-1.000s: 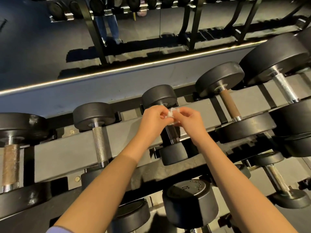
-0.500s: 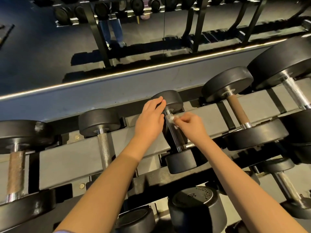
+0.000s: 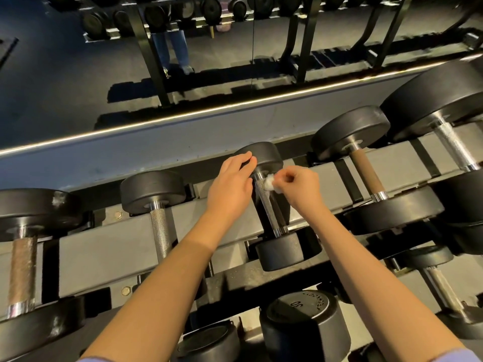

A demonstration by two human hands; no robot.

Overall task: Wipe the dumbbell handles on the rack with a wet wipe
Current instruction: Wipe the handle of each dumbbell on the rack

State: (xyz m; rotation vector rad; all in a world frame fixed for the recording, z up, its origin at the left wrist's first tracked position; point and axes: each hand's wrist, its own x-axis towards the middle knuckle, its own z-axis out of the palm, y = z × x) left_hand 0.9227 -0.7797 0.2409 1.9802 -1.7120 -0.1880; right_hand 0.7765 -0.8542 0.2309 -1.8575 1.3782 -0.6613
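on the upper tier of the rack (image 3: 109, 246), dead centre, sits the small dumbbell (image 3: 274, 223) getting all the attention. it lies across the rails, far head (image 3: 266, 152) toward the mirror (image 3: 78, 74), near head (image 3: 283, 250) toward the camera, with the knurled steel handle (image 3: 266, 202) bridging the gap between them. in comes the right hand (image 3: 300, 188), fingers curled, pinching a bunched white wet wipe (image 3: 269, 182) between thumb and fingertips. that wipe is touching the top end of the handle, just below the far head. the left hand (image 3: 230, 186) is on the other side, fingers straight and together, laid against the left edge of the far head, holding nothing. its thumb sits close beside the handle; whether it touches the steel, can't tell. below the wipe the handle is bare and in plain view. neighbours on the same tier: a knurled-handle dumbbell (image 3: 162, 231) to the left and a brown-handled one (image 3: 367, 171) to the right, both apart from the hands. down on the lower tier, a black dumbbell head (image 3: 303, 314) faces up with white lettering. in the mirror, a pair of legs in jeans (image 3: 172, 48).
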